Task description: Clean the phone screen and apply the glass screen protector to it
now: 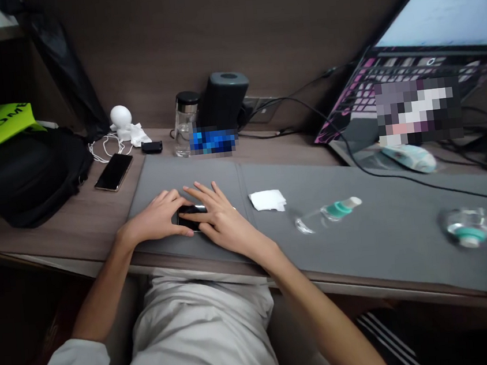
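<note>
Well, phone: the glossy black smartphone (191, 218) lay between my hands on the grey felt-like desk mat (376, 244).
Left hand (154, 218): fingers close together, tips on the phone's left end; whether they gripped, I couldn't tell.
Right hand (224, 222): fingers spread apart, lower ones across the smooth glass; no clear clamp.
Mat: a crumpled white tissue (267, 201) and a clear plastic bottle (331, 213) with a teal band lay to my right.
Desk: a second smartphone (113, 172) rested on brown wood laminate (53, 234).
</note>
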Available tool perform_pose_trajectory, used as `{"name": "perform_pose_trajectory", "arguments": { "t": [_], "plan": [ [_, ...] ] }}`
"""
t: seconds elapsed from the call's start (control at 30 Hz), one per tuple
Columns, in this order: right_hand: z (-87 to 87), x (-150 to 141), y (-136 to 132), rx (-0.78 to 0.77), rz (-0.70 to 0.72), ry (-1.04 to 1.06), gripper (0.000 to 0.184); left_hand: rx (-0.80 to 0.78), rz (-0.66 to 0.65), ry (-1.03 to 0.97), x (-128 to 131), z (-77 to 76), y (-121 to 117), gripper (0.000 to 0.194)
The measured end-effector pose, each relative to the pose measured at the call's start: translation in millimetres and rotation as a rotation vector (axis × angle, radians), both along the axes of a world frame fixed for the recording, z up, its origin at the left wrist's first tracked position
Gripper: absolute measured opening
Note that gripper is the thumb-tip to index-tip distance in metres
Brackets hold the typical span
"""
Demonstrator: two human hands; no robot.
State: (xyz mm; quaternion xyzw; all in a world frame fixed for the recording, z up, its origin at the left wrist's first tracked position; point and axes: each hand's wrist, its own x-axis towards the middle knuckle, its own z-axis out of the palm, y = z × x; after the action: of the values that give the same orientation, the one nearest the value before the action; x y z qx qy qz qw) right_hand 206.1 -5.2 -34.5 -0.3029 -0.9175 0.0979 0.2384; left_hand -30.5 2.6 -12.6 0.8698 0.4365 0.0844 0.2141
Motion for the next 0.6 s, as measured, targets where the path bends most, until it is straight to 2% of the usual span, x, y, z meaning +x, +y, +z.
{"name": "perform_pose_trajectory", "arguments": {
  "t": [0.13,0.4,0.6],
  "plan": [
    [-3.0,20,-2,-0.004,-0.064,0.005,0.057,-0.012,0.001,-0.010,-1,2.3,-1,0.065],
    [-14.4,77,-11,-0.018,-0.214,0.021,0.056,-0.035,0.011,-0.022,-3,3.4,1,0.067],
    [-18.3,98,-19,0.024,-0.292,0.065,0.053,-0.036,0.014,-0.023,-5,2.1,3,0.068]
  ]
}}
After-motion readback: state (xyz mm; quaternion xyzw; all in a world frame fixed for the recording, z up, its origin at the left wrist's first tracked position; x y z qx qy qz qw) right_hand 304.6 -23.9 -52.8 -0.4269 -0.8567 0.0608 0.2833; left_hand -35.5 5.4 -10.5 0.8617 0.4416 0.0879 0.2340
